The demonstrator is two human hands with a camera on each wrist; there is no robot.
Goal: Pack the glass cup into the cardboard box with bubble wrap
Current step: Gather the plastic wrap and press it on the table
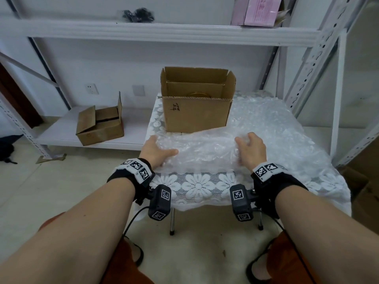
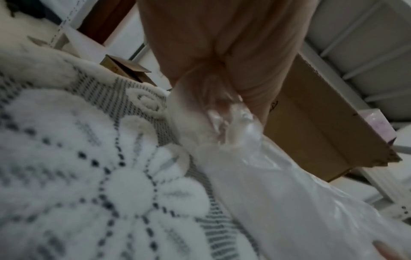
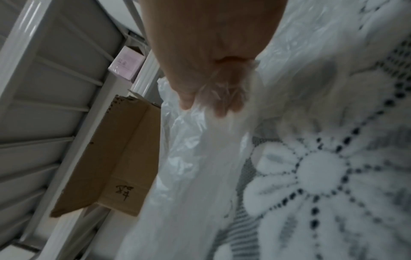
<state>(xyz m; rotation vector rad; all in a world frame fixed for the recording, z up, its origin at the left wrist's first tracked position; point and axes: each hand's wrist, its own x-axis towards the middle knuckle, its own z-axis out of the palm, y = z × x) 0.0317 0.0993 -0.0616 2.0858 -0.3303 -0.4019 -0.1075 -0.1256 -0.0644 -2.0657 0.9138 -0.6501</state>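
Observation:
A sheet of clear bubble wrap (image 1: 205, 148) lies over the lace-covered table (image 1: 196, 187), with its near part bunched into a fold. My left hand (image 1: 158, 150) grips the fold's left end, thumb on top and fingers tucked under the film (image 2: 289, 202). At the right end, my right hand (image 1: 249, 149) curls its fingers (image 3: 222, 103) round the wrap (image 3: 195, 176). The open cardboard box (image 1: 196, 111) stands just behind the wrap, flaps up. A round rim (image 1: 200, 94) shows faintly inside it; I cannot tell whether this is the glass cup.
A smaller half-open cardboard box (image 1: 100, 126) sits on the low white shelf at left. Metal shelving posts (image 1: 311, 58) rise on the right. A pink box (image 1: 258, 11) and black items (image 1: 138, 14) are on the upper shelf. The table's near edge is close to my knees.

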